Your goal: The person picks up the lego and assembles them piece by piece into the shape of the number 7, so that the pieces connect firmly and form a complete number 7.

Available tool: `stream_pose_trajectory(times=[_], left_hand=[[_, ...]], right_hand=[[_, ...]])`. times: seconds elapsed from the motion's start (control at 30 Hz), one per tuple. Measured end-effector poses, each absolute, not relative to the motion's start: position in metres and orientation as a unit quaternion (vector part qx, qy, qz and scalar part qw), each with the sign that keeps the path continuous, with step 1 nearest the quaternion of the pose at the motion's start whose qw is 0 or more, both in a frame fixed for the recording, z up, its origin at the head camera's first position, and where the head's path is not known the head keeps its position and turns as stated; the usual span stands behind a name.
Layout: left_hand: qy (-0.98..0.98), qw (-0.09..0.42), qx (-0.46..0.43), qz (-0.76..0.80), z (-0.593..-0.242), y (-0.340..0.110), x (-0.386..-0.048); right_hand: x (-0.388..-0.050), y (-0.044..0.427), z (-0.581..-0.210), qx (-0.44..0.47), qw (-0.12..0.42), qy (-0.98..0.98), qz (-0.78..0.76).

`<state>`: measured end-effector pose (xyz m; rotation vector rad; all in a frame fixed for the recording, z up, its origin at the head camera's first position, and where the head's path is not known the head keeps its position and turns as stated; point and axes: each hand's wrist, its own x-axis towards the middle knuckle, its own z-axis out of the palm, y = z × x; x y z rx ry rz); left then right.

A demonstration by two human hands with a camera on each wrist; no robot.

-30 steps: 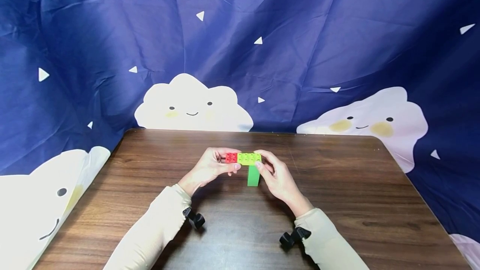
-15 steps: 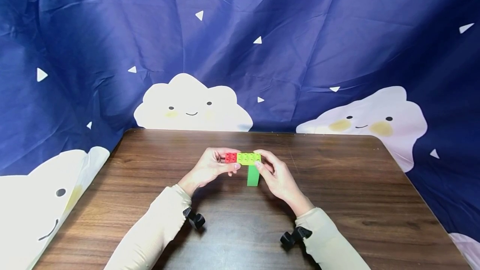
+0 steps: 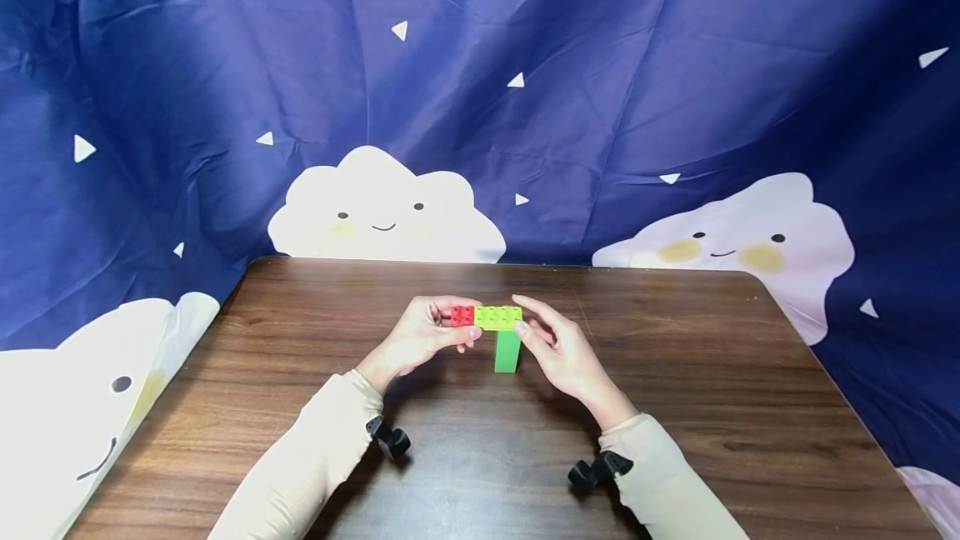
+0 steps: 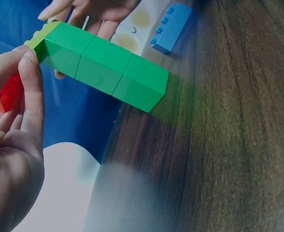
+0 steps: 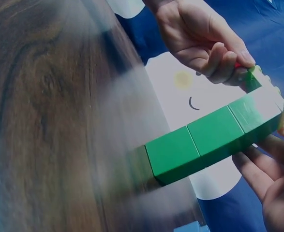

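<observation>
A column of several green bricks [image 3: 507, 352] stands upright on the table, topped by a lime-green brick [image 3: 498, 317] with studs. The lime brick reaches out to the left past the column, and a red brick [image 3: 462, 315] adjoins its left end. My left hand [image 3: 423, 333] pinches the red brick between thumb and fingers, its thumb tip reaching the lime brick. At the lime brick's right end is my right hand [image 3: 558, 348], thumb and fingers spread apart around it. Whether the right fingertips touch the brick, I cannot tell. In the right wrist view, the column [image 5: 214, 137] shows between both hands.
A blue brick [image 4: 172, 28] lies on the wooden table [image 3: 675, 357] in the left wrist view; the head view does not show it. Behind the table hangs a dark blue cloth [image 3: 570, 107] with printed clouds. Small black devices [image 3: 388, 438] sit at both wrists.
My right hand has loosened from the lime brick and shifted slightly to the right, its thumb and fingers parting. The left hand and the bricks have stayed put.
</observation>
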<state>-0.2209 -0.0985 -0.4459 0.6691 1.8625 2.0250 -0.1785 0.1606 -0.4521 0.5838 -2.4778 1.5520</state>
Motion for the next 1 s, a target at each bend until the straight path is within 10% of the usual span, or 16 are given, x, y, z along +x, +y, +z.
stream_pose_trajectory(times=[1.0], left_hand=[[0.663, 0.147, 0.226, 0.698, -0.448, -0.098, -0.22]], right_hand=[[-0.168, 0.201, -0.456, 0.176, 0.072, -0.859, 0.475]])
